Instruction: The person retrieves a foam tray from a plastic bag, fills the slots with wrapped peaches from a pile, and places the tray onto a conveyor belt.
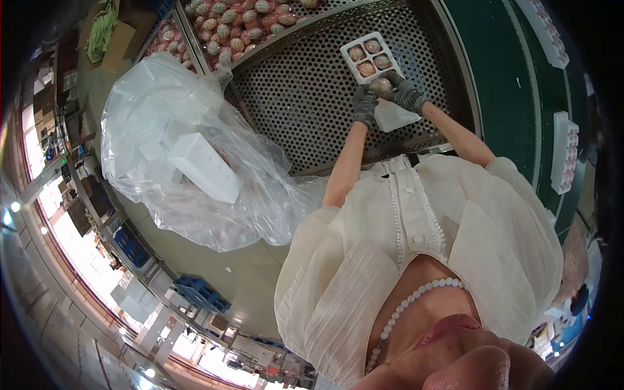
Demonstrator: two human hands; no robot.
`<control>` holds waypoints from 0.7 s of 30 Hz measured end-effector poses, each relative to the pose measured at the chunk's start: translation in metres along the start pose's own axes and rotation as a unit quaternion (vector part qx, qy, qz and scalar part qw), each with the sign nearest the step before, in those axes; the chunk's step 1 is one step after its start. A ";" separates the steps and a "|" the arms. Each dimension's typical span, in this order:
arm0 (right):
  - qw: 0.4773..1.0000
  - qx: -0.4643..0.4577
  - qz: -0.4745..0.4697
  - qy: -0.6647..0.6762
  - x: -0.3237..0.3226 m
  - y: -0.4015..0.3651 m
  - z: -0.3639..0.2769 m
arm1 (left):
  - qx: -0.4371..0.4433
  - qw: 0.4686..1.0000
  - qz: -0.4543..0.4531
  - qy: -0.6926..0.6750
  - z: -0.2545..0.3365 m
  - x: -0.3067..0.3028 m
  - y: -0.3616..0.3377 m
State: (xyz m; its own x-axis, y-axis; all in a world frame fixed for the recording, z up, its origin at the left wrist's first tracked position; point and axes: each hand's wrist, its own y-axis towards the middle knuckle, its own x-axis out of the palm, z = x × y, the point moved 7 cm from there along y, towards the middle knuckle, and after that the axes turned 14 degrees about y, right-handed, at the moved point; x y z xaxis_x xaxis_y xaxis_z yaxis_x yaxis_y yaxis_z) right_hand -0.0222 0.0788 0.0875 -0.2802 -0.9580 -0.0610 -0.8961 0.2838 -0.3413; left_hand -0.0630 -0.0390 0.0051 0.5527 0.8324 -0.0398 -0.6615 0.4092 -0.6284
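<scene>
A white foam tray [364,76] lies on the perforated metal table, with round, clear-wrapped items in its compartments. Just at its near edge, a brownish egg-shaped wrapped item [381,87] sits between my two hands. My left hand [364,104], in a grey glove, closes on its left side. From the right, my right hand [406,95], gloved the same way, has its fingers curled over it. Beneath my hands a white foam piece [395,117] shows in part, the rest hidden by the gloves.
Many red-and-white wrapped items [237,26] fill the bin beyond the perforated table [292,84]. To the left, a clear plastic bag [162,110] holds white foam trays. Along the right runs a green conveyor belt [500,78] carrying a filled tray [564,153].
</scene>
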 end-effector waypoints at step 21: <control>0.911 -0.155 0.055 -0.379 0.022 0.016 -0.010 | 0.119 0.865 0.164 0.459 0.041 -0.013 -0.013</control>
State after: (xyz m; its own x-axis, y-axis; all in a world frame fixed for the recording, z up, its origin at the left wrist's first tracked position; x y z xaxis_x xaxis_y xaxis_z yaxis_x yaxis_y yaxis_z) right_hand -0.0461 0.0624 0.0896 -0.1619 -0.6430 -0.7485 -0.9640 0.2650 -0.0192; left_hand -0.0825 -0.0395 0.0455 0.4128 0.3163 -0.8541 -0.8845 0.3629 -0.2931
